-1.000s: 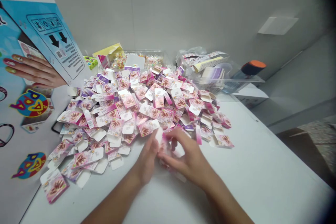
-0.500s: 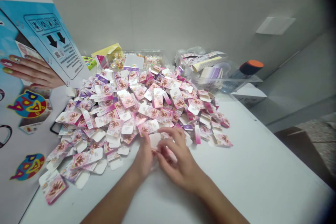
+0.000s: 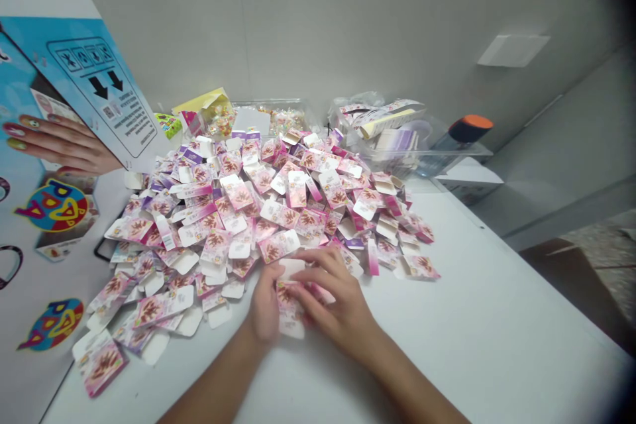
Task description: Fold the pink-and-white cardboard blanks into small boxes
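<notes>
Between my two hands is a small pink-and-white cardboard box (image 3: 289, 308), with white end flaps standing out at its top and bottom. My left hand (image 3: 265, 305) grips its left side, thumb along the edge. From the right, my right hand (image 3: 338, 298) has its bent fingers on the box's face and right side, hiding part of it. Just beyond my hands spreads a large heap of similar small boxes (image 3: 238, 192), many with their flaps open. One box (image 3: 102, 364) lies at the heap's near left corner.
At left stands a big printed board (image 3: 54, 291). Behind the heap are a clear tray of beads (image 3: 288, 119) and a clear bin of papers and packets (image 3: 397, 139). A bottle with an orange-topped cap (image 3: 464, 132) is at right, near the table's (image 3: 477, 318) edge.
The held box has turned so that its printed face and lower flap show more. My right fingers have shifted over it. The whole view has moved slightly.
</notes>
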{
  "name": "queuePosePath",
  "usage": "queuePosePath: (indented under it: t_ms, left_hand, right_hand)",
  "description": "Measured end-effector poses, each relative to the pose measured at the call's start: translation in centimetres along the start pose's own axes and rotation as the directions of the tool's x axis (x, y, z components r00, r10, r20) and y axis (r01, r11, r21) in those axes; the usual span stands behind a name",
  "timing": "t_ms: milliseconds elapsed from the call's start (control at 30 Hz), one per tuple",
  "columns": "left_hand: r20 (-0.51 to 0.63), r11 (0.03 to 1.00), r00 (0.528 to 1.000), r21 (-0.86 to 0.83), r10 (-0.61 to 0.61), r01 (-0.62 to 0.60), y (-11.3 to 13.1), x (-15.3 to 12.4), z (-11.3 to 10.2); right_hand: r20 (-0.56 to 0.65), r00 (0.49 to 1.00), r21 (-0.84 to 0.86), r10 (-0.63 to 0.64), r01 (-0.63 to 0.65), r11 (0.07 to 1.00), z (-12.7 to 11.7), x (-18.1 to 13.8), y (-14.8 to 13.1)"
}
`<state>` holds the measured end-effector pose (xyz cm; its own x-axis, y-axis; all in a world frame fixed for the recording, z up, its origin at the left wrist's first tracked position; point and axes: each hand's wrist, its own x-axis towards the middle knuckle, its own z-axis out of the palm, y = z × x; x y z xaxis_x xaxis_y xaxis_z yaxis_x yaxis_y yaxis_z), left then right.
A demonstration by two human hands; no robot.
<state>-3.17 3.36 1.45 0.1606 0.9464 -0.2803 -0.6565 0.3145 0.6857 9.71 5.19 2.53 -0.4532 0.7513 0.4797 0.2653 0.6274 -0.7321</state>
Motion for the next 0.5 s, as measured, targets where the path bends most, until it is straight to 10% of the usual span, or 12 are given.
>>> queuePosePath:
  t_ms: [233, 500]
  left_hand:
    - [-0.045, 0.973, 0.973, 0.050, 0.226, -0.224, -0.1, 0.5, -0.8]
    - [0.019, 0.997, 0.998, 0.048, 0.066, -0.067, 0.2, -0.4, 0.4]
  right_hand:
    - [0.054, 0.997, 0.063, 0.058, -0.062, 0.996, 0.6, -0.3, -0.3]
    - [0.041, 0.992, 0.150, 0.115, -0.120, 0.981, 0.5, -0.2, -0.2]
